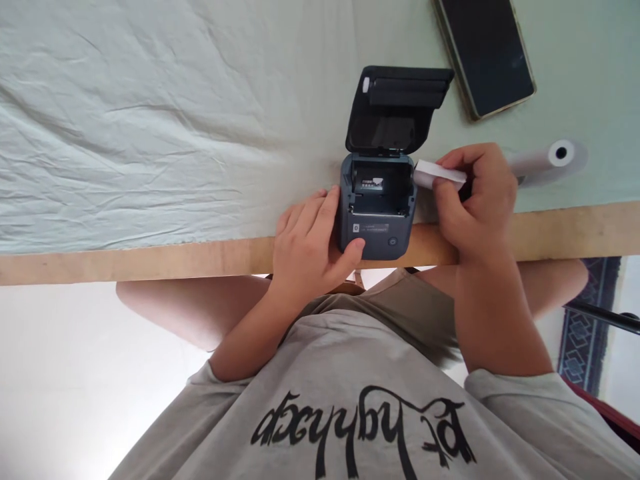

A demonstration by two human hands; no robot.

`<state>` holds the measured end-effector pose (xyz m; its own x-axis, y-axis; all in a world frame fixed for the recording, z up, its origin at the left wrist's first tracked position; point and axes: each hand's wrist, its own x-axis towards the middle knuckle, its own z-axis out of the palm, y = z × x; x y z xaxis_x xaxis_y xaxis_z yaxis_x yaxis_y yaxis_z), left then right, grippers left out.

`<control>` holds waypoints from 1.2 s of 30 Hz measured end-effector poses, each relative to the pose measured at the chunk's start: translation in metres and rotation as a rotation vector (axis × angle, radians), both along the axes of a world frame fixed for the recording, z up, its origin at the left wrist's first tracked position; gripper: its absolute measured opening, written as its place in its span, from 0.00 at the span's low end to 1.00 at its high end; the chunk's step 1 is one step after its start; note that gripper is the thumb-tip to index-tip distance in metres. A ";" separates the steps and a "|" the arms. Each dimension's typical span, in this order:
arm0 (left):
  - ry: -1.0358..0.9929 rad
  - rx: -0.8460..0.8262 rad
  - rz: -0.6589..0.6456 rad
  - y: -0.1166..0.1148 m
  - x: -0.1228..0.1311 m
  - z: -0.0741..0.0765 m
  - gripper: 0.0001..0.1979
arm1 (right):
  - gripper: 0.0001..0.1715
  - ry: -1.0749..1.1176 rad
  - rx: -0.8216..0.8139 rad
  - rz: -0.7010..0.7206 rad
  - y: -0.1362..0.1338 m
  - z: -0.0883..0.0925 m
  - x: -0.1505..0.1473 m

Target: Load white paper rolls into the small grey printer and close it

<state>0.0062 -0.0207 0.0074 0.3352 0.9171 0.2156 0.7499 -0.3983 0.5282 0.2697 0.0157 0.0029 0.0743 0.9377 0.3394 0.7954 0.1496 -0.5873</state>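
A small dark blue-grey portable thermal printer (379, 241) sits at the table's front edge with its black lid (390, 120) swung up and its paper bay uncovered. My left hand (309, 243) grips the printer from the left, fingers along its side and thumb on the front corner. Just right of the bay, my right hand (483, 200) pinches a small white paper roll (430, 175) between thumb and fingers. The roll's near end touches or almost touches the printer's right side; which of the two I cannot tell. Part of the roll is hidden by my fingers.
Another white paper roll (545, 157) with a dark core lies right of my right hand. A phone (487, 57) in a clear case lies at the upper right. A wrinkled pale green cloth (175, 120) covers the table up to its wooden edge (150, 260).
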 end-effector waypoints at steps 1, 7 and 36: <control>-0.001 -0.006 -0.002 0.000 0.000 0.000 0.39 | 0.10 -0.005 0.006 0.003 0.000 0.000 0.000; -0.007 0.007 -0.014 0.000 0.000 0.000 0.39 | 0.10 -0.016 0.041 0.031 0.001 -0.001 0.002; -0.001 -0.056 -0.013 0.000 -0.001 0.001 0.39 | 0.09 0.183 0.091 -0.026 -0.002 -0.006 0.002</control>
